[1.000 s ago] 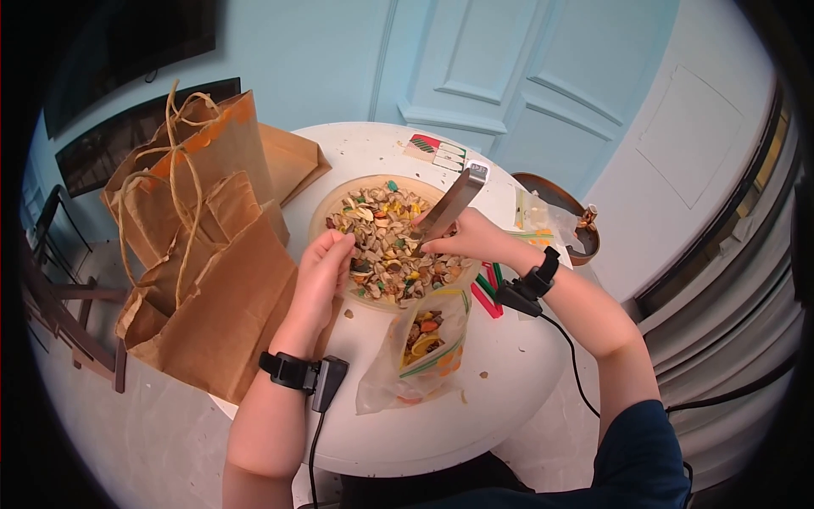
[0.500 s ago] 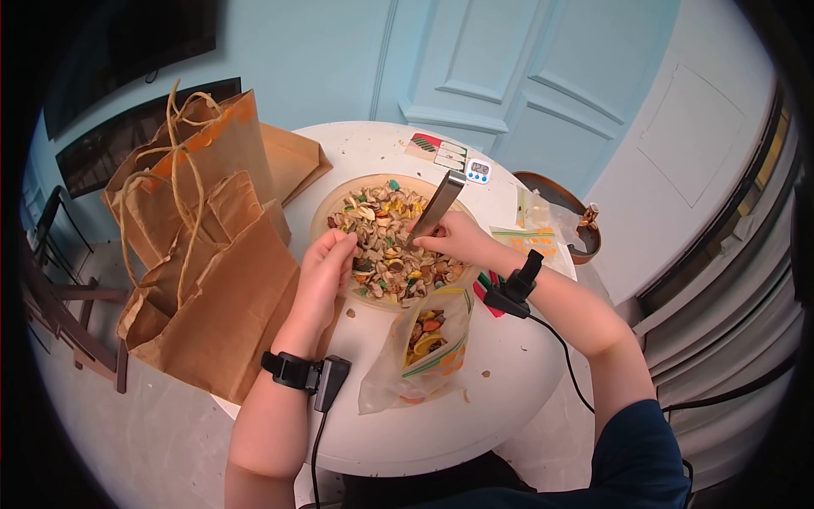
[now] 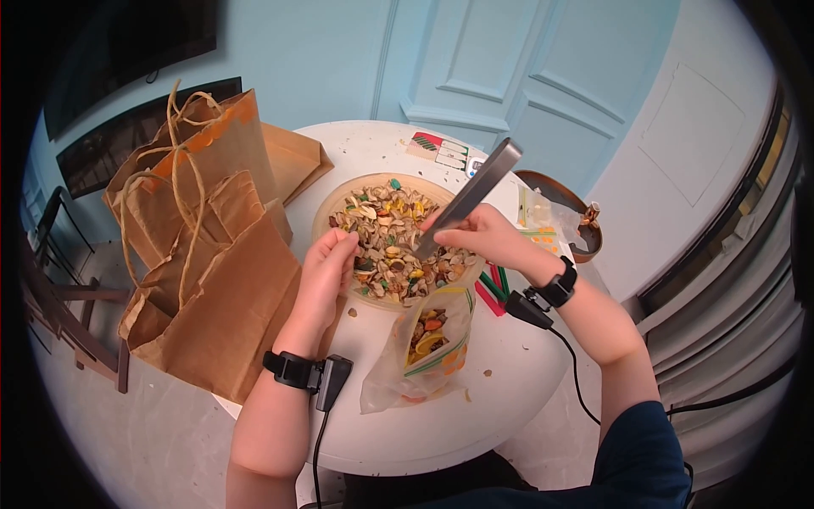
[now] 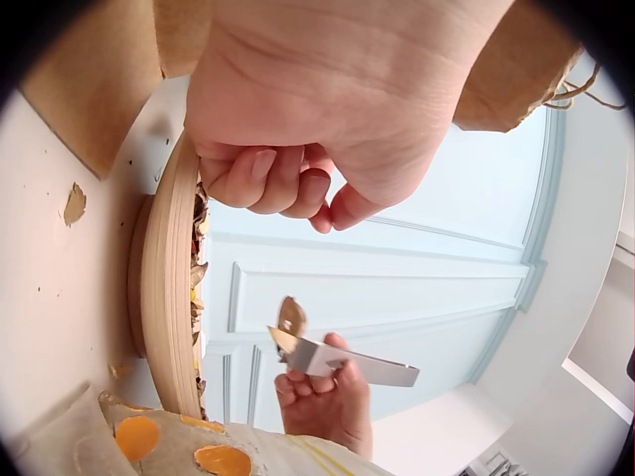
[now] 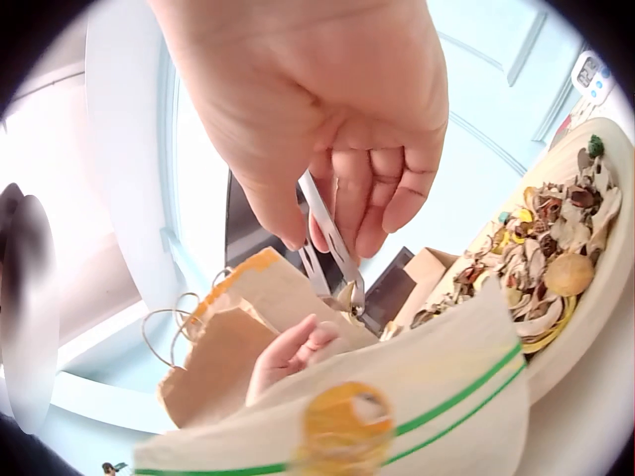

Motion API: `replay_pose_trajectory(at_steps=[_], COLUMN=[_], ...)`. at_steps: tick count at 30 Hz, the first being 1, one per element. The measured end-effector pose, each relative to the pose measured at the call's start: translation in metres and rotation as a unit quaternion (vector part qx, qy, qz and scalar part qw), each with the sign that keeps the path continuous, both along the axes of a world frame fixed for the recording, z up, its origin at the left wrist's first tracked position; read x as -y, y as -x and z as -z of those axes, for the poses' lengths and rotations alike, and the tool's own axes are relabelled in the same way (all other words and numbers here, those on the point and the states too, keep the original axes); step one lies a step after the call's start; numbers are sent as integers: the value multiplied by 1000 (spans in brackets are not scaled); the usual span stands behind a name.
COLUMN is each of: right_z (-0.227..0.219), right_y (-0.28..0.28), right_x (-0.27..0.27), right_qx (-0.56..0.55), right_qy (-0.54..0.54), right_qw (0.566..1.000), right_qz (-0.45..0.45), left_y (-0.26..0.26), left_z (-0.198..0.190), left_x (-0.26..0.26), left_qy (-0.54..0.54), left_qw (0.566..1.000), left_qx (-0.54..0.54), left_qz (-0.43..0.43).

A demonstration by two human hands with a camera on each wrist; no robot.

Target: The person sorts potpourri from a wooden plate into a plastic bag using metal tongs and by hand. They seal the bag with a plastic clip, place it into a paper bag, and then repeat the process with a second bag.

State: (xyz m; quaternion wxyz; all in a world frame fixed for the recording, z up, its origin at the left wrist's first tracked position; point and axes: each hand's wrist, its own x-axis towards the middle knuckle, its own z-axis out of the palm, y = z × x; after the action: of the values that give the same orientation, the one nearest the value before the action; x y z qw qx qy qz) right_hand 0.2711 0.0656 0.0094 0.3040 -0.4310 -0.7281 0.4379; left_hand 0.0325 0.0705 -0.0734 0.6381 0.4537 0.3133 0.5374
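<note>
In the head view my right hand pinches flat metal tongs that slant over a heap of dried petals and slices on a round wooden tray. At the tongs' tip, the left wrist view has a brown dried piece. My left hand hovers at the tray's left edge, fingers curled, thumb tip against the index finger; nothing shows between them in the left wrist view. A zip bag with dried orange slices and other pieces stands open in front of the tray.
Brown paper bags crowd the table's left side. Beyond the tray lie a printed card and a timer. To the right are red and green sticks and another zip bag. Loose crumbs dot the white table.
My right hand shifted left, then back right, and the tongs now lean further right, covering part of the timer. My left hand and the zip bag have stayed about where they were.
</note>
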Motion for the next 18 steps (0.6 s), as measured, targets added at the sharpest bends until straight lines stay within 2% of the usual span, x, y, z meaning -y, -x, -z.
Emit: replay_pose_trajectory(at_steps=[4, 6, 8, 10, 14, 16, 17, 18], right_z=[-16, -21, -28, -34, -28, -26, -25, -25], right_y=[-5, -10, -12, -12, -13, -19, -19, -17], right_x=[30, 39, 47, 52, 50, 37, 31, 23], right_qx=[-7, 47, 60, 167, 136, 109, 109, 61], right_qy=[19, 3, 29, 10, 15, -53, -53, -51], right_qw=[999, 994, 993, 978, 981, 984, 984, 993], right_qz=[-49, -96, -97, -126, -136, -131, -131, -91], left_y=[0, -1, 0, 0, 0, 0, 0, 0], left_z=[-1, -1, 0, 0, -2, -1, -1, 0], left_x=[1, 1, 1, 1, 2, 2, 1, 1], left_qy=[-6, -2, -3, -5, -2, -3, -5, -7], left_qw=[1000, 1000, 1000, 1000, 1000, 1000, 1000, 1000], left_qx=[-2, -4, -2, 1, -5, -5, -5, -5], left_qz=[0, -7, -5, -4, -5, -5, -4, -4])
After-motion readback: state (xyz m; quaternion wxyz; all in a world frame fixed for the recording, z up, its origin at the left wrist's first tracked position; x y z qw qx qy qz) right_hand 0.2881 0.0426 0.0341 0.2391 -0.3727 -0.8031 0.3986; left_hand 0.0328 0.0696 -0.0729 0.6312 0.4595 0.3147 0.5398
